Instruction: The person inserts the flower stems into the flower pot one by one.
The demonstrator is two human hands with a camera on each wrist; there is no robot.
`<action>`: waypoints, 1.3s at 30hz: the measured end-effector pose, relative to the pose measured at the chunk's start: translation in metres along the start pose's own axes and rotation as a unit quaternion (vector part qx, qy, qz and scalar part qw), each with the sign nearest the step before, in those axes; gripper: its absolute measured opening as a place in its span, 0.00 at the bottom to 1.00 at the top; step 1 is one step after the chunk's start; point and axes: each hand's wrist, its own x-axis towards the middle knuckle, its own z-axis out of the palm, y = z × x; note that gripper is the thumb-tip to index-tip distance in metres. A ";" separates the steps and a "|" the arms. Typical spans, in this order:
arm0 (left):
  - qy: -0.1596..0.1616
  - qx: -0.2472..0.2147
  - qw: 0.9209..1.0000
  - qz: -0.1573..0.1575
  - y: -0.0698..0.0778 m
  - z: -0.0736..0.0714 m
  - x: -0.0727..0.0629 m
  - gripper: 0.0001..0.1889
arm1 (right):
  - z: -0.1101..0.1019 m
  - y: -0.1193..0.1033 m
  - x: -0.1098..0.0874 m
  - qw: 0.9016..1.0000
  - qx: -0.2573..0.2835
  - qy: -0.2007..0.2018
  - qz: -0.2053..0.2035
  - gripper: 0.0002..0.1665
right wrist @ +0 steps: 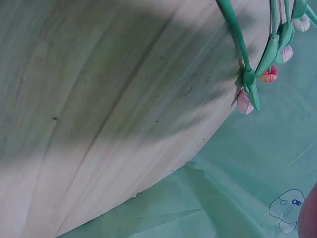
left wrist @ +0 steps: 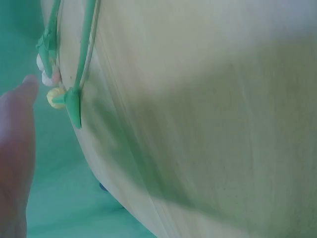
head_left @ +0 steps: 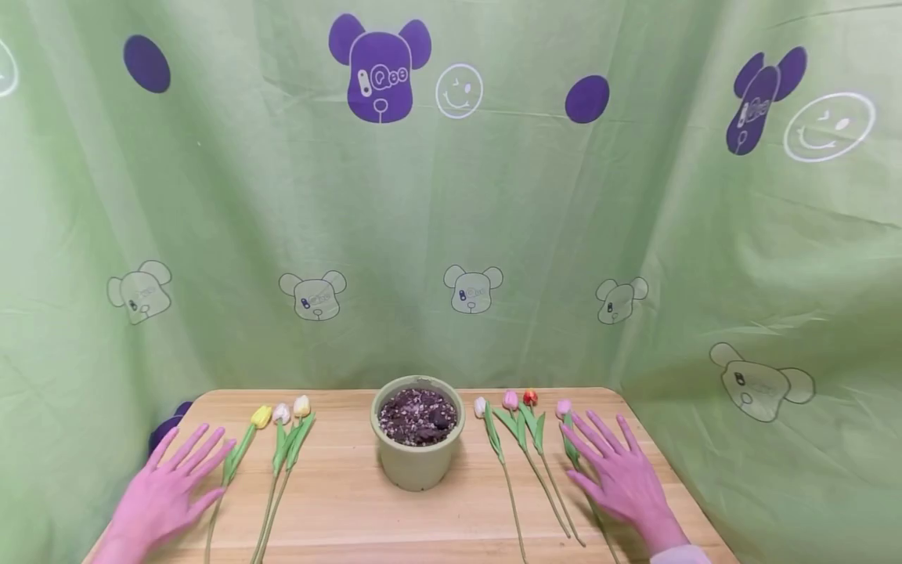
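My left hand (head_left: 165, 497) is spread with straight fingers over the table's left side, its fingertips overlapping the yellow tulip (head_left: 261, 416) in the head view. A pale pink-white tulip (head_left: 282, 413) and a cream tulip (head_left: 301, 406) lie just right of that. On the other side my right hand (head_left: 620, 474) is spread too, fingers straight, overlapping the stem and leaves of a pink tulip (head_left: 564, 408). A red tulip (head_left: 531, 397), another pink tulip (head_left: 510, 400) and a white tulip (head_left: 481, 406) lie further in. Nothing is held in either hand.
A green pot (head_left: 416, 468) filled with dark soil (head_left: 417, 417) stands at the middle back of the wooden table (head_left: 352, 517). Green curtain (head_left: 451, 196) hangs behind and at both sides. Small dark crumbs (right wrist: 156, 121) dot the table near the right hand.
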 end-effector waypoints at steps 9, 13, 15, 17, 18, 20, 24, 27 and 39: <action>-0.033 -0.020 0.994 -0.105 0.028 -0.006 0.023 0.33 | -0.003 0.010 -0.003 0.998 0.029 -0.010 0.054 0.45; -0.069 -0.065 0.978 -0.185 0.046 -0.014 0.049 0.36 | -0.010 0.013 -0.004 0.989 0.080 -0.025 0.122 0.43; -0.079 -0.100 0.967 -0.220 0.054 -0.015 0.061 0.35 | -0.013 0.013 -0.003 0.980 0.114 -0.036 0.161 0.42; -0.086 -0.142 0.953 -0.253 0.061 -0.014 0.074 0.35 | -0.017 0.013 -0.003 0.967 0.150 -0.046 0.200 0.42; -0.087 -0.165 0.946 -0.265 0.065 -0.013 0.080 0.35 | -0.018 0.013 -0.003 0.961 0.164 -0.050 0.216 0.42; -0.081 -0.210 0.932 -0.286 0.072 -0.010 0.094 0.35 | -0.018 0.016 -0.003 0.948 0.193 -0.058 0.245 0.41; -0.071 -0.304 0.896 -0.315 0.090 -0.004 0.120 0.35 | -0.015 0.019 -0.003 0.923 0.245 -0.073 0.288 0.38; -0.074 -0.365 0.865 -0.335 0.105 0.001 0.136 0.34 | -0.010 0.021 -0.004 0.904 0.273 -0.091 0.315 0.37; -0.073 -0.530 0.746 -0.396 0.145 0.024 0.182 0.33 | 0.013 0.013 -0.009 0.832 0.362 -0.164 0.388 0.39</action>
